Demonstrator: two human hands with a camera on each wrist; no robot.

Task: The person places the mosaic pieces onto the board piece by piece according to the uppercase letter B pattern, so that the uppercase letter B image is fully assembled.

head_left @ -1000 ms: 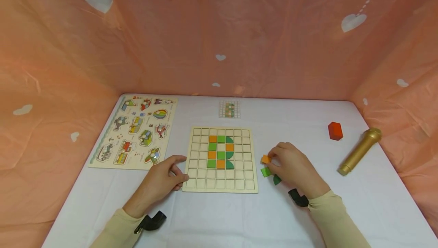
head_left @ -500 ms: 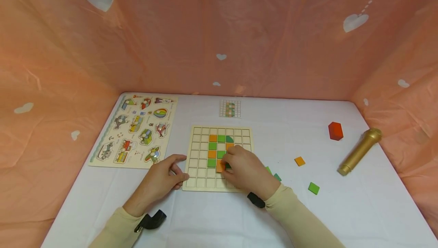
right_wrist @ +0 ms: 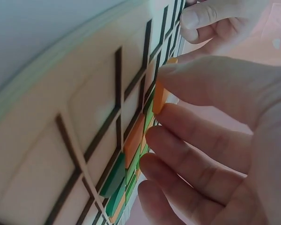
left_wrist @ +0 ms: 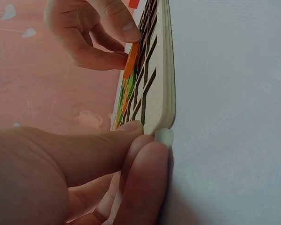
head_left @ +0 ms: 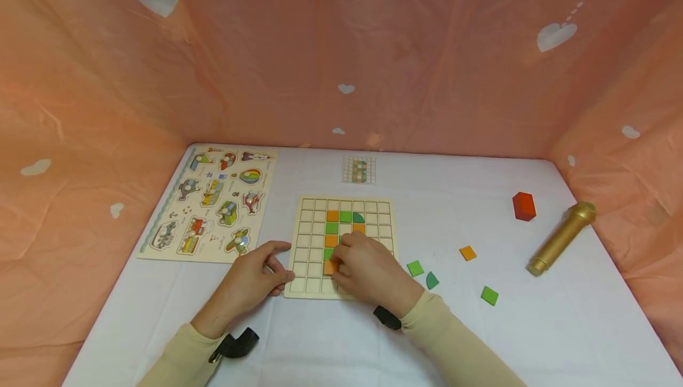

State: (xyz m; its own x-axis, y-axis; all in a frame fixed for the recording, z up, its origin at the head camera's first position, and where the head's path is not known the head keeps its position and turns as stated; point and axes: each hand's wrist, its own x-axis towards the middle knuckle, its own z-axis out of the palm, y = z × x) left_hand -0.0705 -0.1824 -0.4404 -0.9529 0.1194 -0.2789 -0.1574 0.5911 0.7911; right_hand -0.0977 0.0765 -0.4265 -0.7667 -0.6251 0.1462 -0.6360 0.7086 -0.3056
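A square wooden grid board [head_left: 306, 285] lies on the table with orange, green and dark green tiles in its cells. At its left edge is my left hand [head_left: 251, 277]; the left wrist view shows the thumb on the board's corner and the curled fingers against its side. Between thumb and index finger my right hand [head_left: 373, 268] pinches an orange square tile [right_wrist: 160, 96], tilted at a cell below the green tile [head_left: 328, 253] of the left column. That hand hides part of the pattern in the head view.
Loose on the right lie two green square tiles [head_left: 415, 268], a dark green quarter-round tile [head_left: 432, 280] and an orange square tile [head_left: 468, 253]. Beyond them are a red block [head_left: 524, 206] and a gold cylinder [head_left: 560, 240]. A small pattern card [head_left: 358, 170] and picture puzzle [head_left: 213, 215] lie behind.
My right hand has moved left from the loose tiles onto the board, bringing an orange tile to the left column. Two loose tiles came into view as it left. My left hand stays put.
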